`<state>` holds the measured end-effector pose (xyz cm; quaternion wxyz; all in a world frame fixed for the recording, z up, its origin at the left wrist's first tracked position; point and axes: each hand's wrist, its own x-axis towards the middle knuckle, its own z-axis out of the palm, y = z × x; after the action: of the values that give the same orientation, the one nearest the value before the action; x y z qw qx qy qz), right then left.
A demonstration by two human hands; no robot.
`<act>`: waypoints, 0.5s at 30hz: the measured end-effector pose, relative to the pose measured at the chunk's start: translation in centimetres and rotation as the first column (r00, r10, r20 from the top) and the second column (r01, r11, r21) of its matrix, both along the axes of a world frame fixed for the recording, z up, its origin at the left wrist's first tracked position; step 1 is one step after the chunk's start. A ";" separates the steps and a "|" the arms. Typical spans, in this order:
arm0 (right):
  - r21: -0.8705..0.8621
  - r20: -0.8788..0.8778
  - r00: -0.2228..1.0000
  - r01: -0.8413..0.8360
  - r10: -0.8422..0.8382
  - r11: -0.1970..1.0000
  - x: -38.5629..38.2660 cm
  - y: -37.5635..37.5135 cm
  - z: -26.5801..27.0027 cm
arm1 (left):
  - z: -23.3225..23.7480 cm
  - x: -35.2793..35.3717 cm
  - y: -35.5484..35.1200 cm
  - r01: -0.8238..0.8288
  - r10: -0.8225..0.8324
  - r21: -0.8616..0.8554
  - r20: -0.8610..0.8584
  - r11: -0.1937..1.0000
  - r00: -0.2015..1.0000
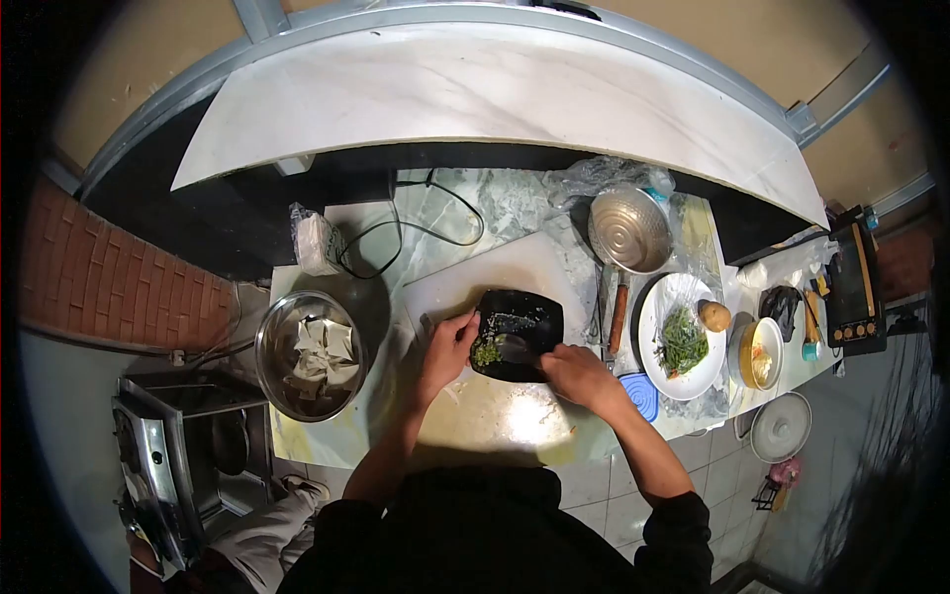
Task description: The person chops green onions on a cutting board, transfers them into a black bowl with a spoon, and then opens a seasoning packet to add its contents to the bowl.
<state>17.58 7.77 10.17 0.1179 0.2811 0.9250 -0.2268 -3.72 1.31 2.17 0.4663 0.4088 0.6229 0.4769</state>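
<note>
Being held near the front edge of the table (475,418), the black dish (532,309) is gripped by the left hand (450,351), a utensil (517,348) by the right hand (582,376).

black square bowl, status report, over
Left hand on black square bowl, left rim. Right hand at right rim, grip unclear. Chopped green bits inside. Only hands overlap it.

The right hand (579,376) hides the handle of the utensil (515,347), whose working end blurs into the black dish (539,311), and the green bits (486,353) there are too small to identify. Some fingers of the left hand (450,354) are out of sight by the rim. Darkness at the lower left edge cuts off another person (265,540).
</note>
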 end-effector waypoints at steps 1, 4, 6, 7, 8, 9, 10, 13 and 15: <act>0.000 -0.001 1.000 -0.006 0.006 1.000 0.2 0.2 0.4 | 0.0 -0.1 0.0 -0.006 0.006 0.000 -0.001 1.000 1.000; -0.008 0.072 0.993 0.099 -0.098 0.995 0.5 0.3 1.5 | 0.3 -0.1 0.1 0.021 -0.021 -0.022 -0.012 1.000 1.000; -0.038 0.061 0.993 0.102 -0.100 0.994 0.4 0.3 1.2 | 0.8 0.1 0.1 0.005 -0.004 -0.019 0.044 1.000 0.999; -0.065 0.047 0.995 0.095 -0.092 0.993 0.4 0.3 0.9 | 0.7 0.2 0.1 0.012 -0.011 -0.022 0.047 1.000 0.999; -0.068 0.051 0.994 0.100 -0.097 0.993 0.2 0.1 0.8 | 0.5 0.2 0.1 0.005 -0.005 -0.006 0.042 1.000 0.999; -0.066 0.072 0.995 0.074 -0.069 0.995 -0.2 0.0 0.6 | 0.2 0.1 0.1 -0.005 0.004 0.009 0.037 1.000 0.999; -0.067 0.092 0.995 0.046 -0.040 0.997 -0.5 -0.1 0.4 | 0.0 0.1 0.2 0.000 0.001 0.026 -0.009 1.000 1.000; -0.040 0.076 0.997 0.001 0.002 0.999 -1.2 -0.5 -0.3 | -0.1 0.0 0.3 0.015 -0.014 0.013 -0.083 1.000 0.996; -0.015 0.090 0.996 -0.022 0.023 1.000 -1.6 -0.9 -0.3 | -0.1 0.0 0.4 0.013 -0.012 0.020 -0.076 1.000 0.997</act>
<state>16.01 6.85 9.86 0.1641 0.2798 0.9202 -0.2189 -3.70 1.76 2.06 0.4412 0.4352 0.6326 0.4644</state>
